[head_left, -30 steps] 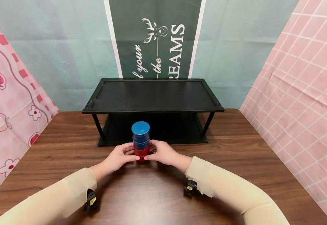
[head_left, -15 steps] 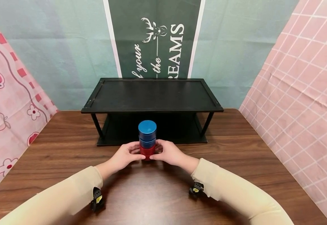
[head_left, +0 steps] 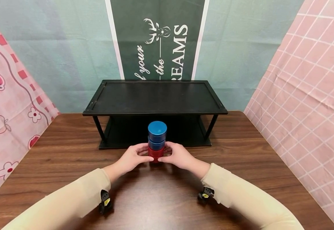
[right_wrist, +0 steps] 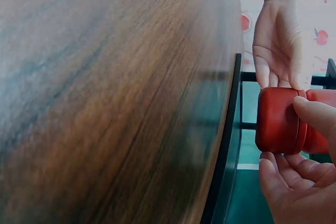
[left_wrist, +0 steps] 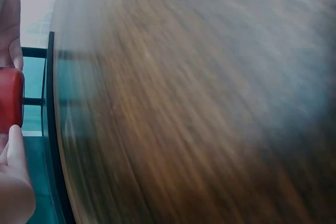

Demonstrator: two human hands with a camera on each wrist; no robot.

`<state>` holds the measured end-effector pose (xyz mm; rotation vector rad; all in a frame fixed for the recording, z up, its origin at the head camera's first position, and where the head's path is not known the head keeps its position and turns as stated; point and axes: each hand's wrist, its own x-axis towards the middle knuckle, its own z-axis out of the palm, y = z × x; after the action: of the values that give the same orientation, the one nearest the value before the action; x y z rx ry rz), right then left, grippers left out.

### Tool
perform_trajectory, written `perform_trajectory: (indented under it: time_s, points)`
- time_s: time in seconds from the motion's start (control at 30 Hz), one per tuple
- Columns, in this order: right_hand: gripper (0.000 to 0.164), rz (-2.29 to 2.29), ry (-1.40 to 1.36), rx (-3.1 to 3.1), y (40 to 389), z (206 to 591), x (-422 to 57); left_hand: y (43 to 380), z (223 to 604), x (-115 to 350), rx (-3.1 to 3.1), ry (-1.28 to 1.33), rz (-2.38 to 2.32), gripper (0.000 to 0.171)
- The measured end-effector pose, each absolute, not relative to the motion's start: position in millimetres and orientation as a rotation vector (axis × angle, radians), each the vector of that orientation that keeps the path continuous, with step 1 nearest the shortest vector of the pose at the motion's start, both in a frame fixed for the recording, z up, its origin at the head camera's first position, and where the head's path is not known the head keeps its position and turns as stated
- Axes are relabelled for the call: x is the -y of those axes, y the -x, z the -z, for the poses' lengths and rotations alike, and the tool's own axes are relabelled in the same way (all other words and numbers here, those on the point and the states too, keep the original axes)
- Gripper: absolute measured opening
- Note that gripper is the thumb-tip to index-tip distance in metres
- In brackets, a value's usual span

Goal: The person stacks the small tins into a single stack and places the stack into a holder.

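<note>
A blue round tin (head_left: 157, 134) is stacked upright on a red round tin (head_left: 156, 153). My left hand (head_left: 133, 157) grips the red tin from the left, and my right hand (head_left: 180, 156) grips it from the right. Both thumbs press on its near side, while the other fingers reach round behind and are partly hidden. In the right wrist view, the red tin (right_wrist: 278, 120) shows a seam round its body, and its base appears raised off the tabletop. Only part of the red tin (left_wrist: 9, 99) enters the left wrist view. Neither hand touches the blue tin.
Behind the tins stands a black two-level rack (head_left: 155, 97), its lower shelf lying close to the table surface. The wooden table (head_left: 236, 179) extends on both sides. A green cloth (head_left: 69, 60) hangs at the back, with pink cloths (head_left: 310, 86) at the sides.
Both hands have carried the stacked tins to the right, and slightly upward in the head view. Their grip on the red tin looks the same. The rack stays put.
</note>
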<state>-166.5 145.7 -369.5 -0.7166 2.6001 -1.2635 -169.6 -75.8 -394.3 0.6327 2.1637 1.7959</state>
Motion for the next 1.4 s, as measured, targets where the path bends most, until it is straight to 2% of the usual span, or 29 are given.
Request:
perform_trajectory:
  time_s: [0.8,1.4]
  points:
    - [0.045,1.314,0.744,-2.641,161.9,335.9,-165.4,171.0,359.0,56.1,-2.178,-0.654,-1.84,0.054]
    - [0.046,1.419,0.746,-2.675,176.8,279.1,-168.1,187.2,294.5,52.7,-2.21,-0.736,-1.861,0.049]
